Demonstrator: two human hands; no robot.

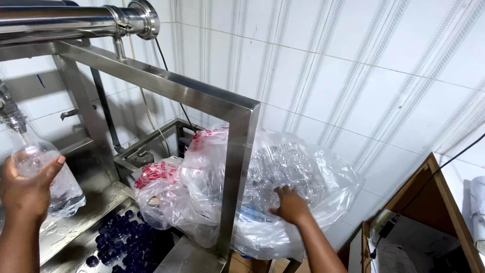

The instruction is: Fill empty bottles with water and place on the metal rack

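Head view: a clear bottle [48,177] is held up under the metal spout [12,121] by the left hand [25,192], fingers wrapped tight and best kept straight, while the big plastic bag [303,192] of empty bottles is touched by the right hand [290,205], fingers spread apart.

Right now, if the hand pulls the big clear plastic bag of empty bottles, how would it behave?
The clear plastic bag looks thin and crinkled, so probably floppy, sagging around the right hand. Its bottles seem empty, so likely light for its bulk. Loosely packed, they may shift as it moves.
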